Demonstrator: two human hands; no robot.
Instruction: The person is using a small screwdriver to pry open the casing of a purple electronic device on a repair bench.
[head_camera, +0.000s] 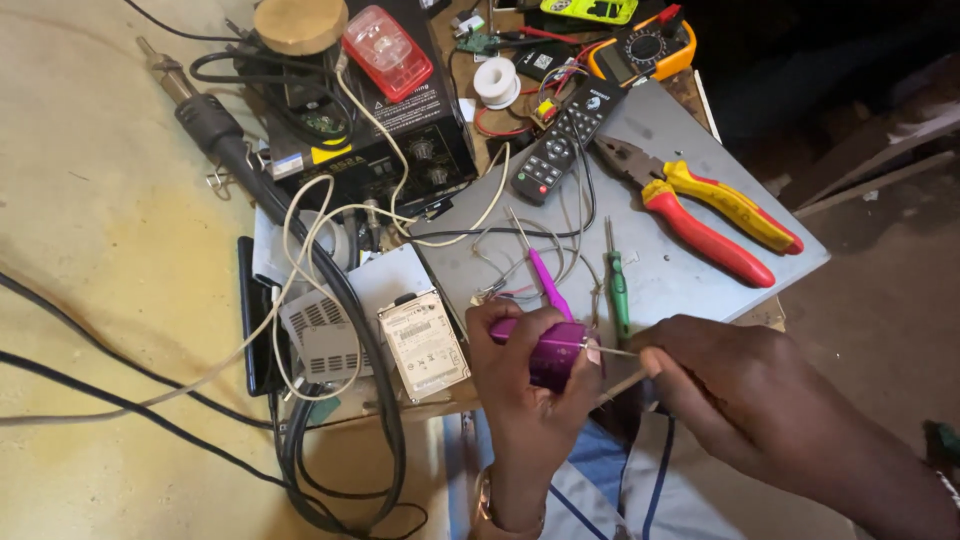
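My left hand (520, 385) grips a small purple metal block (556, 352) near the front edge of the grey board (680, 250). My right hand (740, 385) pinches a thin pale stick or wire (625, 382) whose tip meets the right side of the purple block. A second thin wire (612, 351) runs from the block toward my right fingers. A pink-handled tool (548, 284) and a green-handled screwdriver (619, 290) lie on the board just beyond my hands.
Red and yellow pliers (715, 215) and a black remote (566, 140) lie on the board. A hard drive (424, 345), a black rework station (385, 130), a hot-air handle (215, 130), a solder spool (496, 80), a multimeter (645, 48) and tangled cables (330, 300) crowd the left and back.
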